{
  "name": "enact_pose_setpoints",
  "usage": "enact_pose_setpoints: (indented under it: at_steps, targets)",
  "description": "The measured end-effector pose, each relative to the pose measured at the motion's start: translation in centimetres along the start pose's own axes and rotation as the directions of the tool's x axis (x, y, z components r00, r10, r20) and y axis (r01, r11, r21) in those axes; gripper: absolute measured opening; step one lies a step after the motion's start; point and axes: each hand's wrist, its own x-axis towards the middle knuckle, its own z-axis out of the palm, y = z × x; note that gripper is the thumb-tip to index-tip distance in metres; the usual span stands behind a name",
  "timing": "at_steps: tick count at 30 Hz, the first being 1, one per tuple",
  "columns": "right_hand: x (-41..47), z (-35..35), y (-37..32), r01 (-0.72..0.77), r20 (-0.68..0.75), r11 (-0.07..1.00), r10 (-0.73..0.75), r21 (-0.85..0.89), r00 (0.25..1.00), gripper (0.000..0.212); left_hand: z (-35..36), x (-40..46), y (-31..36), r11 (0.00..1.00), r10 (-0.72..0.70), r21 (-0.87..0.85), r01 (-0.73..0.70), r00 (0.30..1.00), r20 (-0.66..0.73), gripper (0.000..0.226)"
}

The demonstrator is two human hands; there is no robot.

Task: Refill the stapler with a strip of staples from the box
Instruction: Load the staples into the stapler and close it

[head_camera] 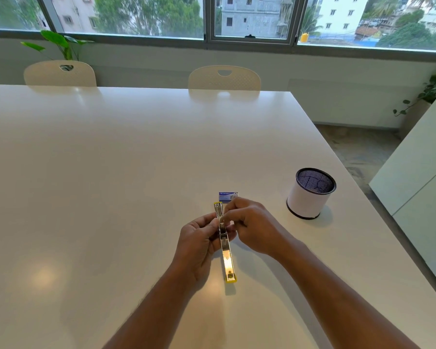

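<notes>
A yellow and metal stapler [226, 255] is swung fully open in a long line above the white table [111, 185]. My left hand [199, 243] grips it around the hinge. My right hand [249, 222] has its fingers pinched together over the far half of the stapler, by the metal channel; whatever it pinches is too small to make out. A small blue staple box [227, 196] lies on the table just beyond my hands, partly hidden by my right fingers.
A white cup with a black mesh lining [311, 193] stands to the right of the hands. Two cream chairs [224, 78] are tucked in at the table's far edge. The table's right edge runs close to the cup.
</notes>
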Motion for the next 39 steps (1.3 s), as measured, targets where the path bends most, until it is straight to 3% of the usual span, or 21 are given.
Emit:
enact_pose_setpoints:
  at_steps: [7,17,29,33,37,39]
  targets:
    - [0.4,-0.2,0.3,0.041,-0.025,0.989,-0.045,-0.142,0.999,0.021,-0.1,-0.1,0.0,1.0,-0.023,-0.019,0.023,1.0,-0.013,0.025]
    - [0.1,0.2,0.7,0.065,-0.06,0.982,-0.077,-0.179,0.995,0.015,-0.1,-0.1,0.0,1.0,-0.024,-0.01,0.024,1.0,0.005,0.025]
    - [0.9,0.2,1.1,0.122,-0.07,0.95,-0.148,-0.288,0.987,0.027,-0.2,-0.2,0.0,0.999,-0.022,0.026,0.022,1.0,0.0,0.023]
    - [0.4,1.0,1.6,0.048,-0.18,0.981,-0.083,-0.19,0.98,0.028,-0.1,-0.3,0.0,1.0,-0.014,0.017,0.014,1.0,0.008,0.023]
    - [-0.9,0.9,0.7,0.028,-0.391,0.994,0.014,0.101,0.92,0.016,-0.2,-0.1,-0.2,0.999,0.007,0.032,-0.007,1.0,-0.004,0.024]
    - [-1.9,0.9,0.1,0.079,-0.391,0.978,0.003,0.192,0.92,0.009,-0.2,0.0,-0.3,0.998,0.014,0.056,-0.015,1.0,0.011,0.025]
